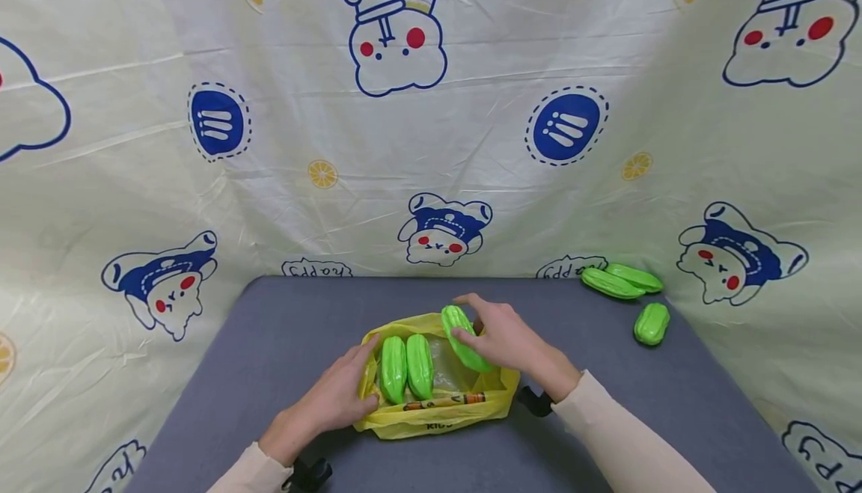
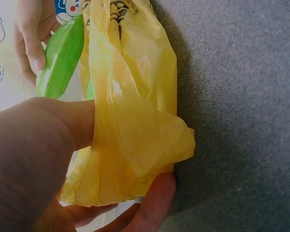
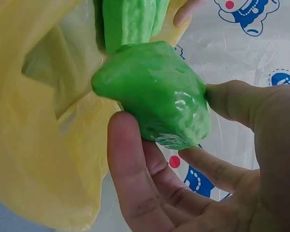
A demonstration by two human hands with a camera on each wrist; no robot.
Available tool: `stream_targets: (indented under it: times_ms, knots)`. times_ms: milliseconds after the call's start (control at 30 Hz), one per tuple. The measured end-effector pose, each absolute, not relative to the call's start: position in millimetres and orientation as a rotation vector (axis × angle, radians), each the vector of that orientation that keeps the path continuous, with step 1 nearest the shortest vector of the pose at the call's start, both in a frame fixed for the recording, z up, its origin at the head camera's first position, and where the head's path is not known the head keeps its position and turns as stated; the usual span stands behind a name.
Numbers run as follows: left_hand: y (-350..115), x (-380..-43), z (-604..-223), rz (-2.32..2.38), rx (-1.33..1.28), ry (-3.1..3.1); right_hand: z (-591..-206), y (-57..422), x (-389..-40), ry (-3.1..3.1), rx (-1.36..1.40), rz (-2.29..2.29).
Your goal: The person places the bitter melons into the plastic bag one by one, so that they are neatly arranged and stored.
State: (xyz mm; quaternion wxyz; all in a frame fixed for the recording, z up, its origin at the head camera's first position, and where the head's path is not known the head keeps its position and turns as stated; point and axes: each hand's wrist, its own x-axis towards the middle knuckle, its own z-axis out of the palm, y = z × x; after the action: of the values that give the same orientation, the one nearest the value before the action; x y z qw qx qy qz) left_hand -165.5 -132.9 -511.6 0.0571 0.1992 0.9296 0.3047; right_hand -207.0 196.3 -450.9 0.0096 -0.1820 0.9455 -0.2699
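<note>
A yellow plastic bag (image 1: 465, 414) lies on the table with its mouth spread open upward. Two shiny green ridged gourds (image 1: 393, 370) rest side by side in its left half. My left hand (image 1: 340, 392) grips the bag's left side; in the left wrist view the thumb goes behind the yellow wall and the fingers (image 2: 157, 200) lie along the outside. Over the bag's right half, my right hand (image 1: 508, 336) holds another green gourd (image 3: 157, 92), tilted, between thumb and fingers.
At the table's far right corner lie two green gourds (image 1: 613, 282) side by side, with one more gourd (image 1: 652, 324) just nearer. A pale printed sheet (image 1: 438, 141) hangs behind and around the grey table (image 1: 303, 306).
</note>
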Motion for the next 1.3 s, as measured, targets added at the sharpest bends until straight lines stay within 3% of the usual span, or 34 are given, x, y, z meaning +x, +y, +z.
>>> stream_targets:
  times_ms: [1300]
  knots:
    - [-135,-167,-517,0.928,0.615,2.822,-463,169,-208,2.769,-0.439,-0.837]
